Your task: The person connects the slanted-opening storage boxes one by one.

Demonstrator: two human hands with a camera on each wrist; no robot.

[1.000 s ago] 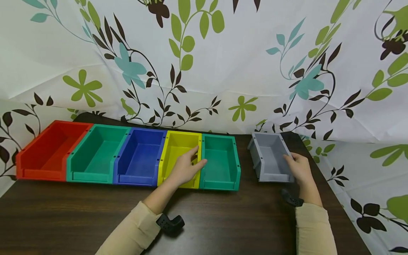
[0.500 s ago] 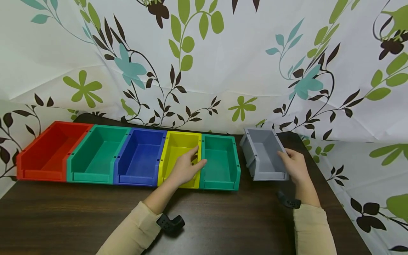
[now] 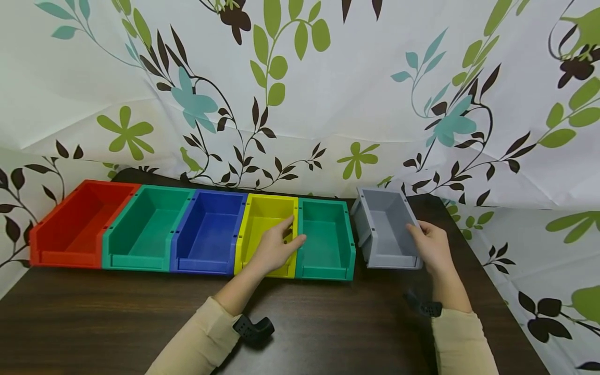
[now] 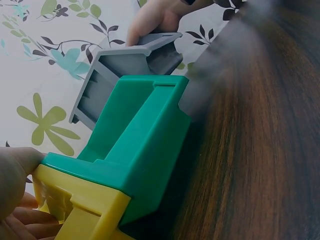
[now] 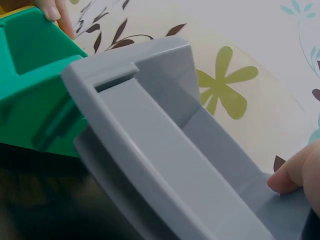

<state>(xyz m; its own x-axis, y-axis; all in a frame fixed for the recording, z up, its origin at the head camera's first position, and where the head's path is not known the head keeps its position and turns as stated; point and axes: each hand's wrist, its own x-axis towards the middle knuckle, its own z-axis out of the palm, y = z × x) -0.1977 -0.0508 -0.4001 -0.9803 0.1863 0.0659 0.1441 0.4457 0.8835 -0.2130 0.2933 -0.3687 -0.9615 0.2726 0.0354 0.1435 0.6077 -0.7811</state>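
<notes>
My left hand (image 3: 275,249) straddles the adjoining walls of the yellow bin (image 3: 272,200) and the right-hand green bin (image 3: 325,273), thumb on the green side and fingers inside the yellow bin, pinching the walls. My right hand (image 3: 433,247) grips the right wall of a grey bin (image 3: 391,261), thumb inside it. The grey bin stands tilted beside the green bin, a narrow gap between them; it seems slightly raised off the table. In the right wrist view, the grey bin's left side (image 5: 115,130) comes close to the green bin's side wall (image 5: 40,120).
To the left, a blue bin (image 3: 201,267), another green bin (image 3: 136,263) and a red bin (image 3: 65,259) continue the row. All stand on a dark wood table (image 3: 328,333). Behind hangs a white cloth (image 3: 328,104) with a leaf and flower print.
My right hand has moved the grey bin leftward, closer to the green bin, and it has tilted a little. My left hand has kept its place on the bins.
</notes>
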